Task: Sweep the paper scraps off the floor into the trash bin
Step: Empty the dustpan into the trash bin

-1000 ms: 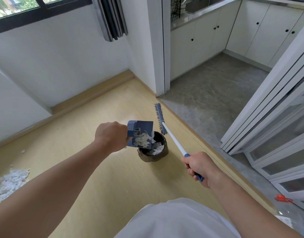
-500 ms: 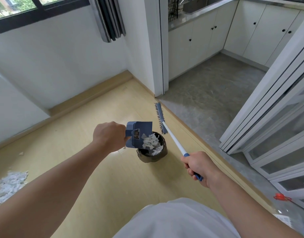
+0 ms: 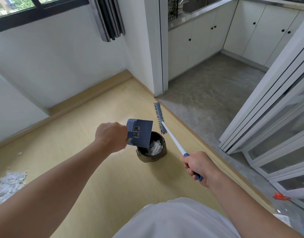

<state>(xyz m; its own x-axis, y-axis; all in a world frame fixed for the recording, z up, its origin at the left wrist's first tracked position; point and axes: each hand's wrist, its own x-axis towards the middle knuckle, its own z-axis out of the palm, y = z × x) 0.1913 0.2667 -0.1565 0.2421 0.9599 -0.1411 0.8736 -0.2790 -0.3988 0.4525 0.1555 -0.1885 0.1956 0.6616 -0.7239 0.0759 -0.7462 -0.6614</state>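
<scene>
The left hand [image 3: 111, 135] has its fingers clamped in a fist on the handle of a blue dustpan [image 3: 140, 133], which is tipped steeply, its lip down over the near-left rim of the bin [image 3: 152, 154]. The pan's visible face shows no scraps. The right hand [image 3: 198, 166] has its fingers wrapped tight on the blue grip at the end of a brush [image 3: 165, 127]; the white shaft runs up past the right of the bin, and the blue bristle head hangs in the air beyond the bin, clear of the floor.

The bin stands on the yellow floor [image 3: 96, 169], and white paper scraps [image 3: 154, 147] lie heaped inside it. Well to the left of the bin, at the frame's edge, a pile of scraps [image 3: 8, 182] is spread on the floor, with a couple of stray bits nearer the wall.

The step in hand looks like the emptying of a panful into the bin, about done. Next the pan must come level and both tools go over to the pile left of the bin, pan lip flat on the floor, brush sweeping toward it.

Counted: one bin, one dustpan, one brush, two hands, one pile on the floor and one heap in the bin.
</scene>
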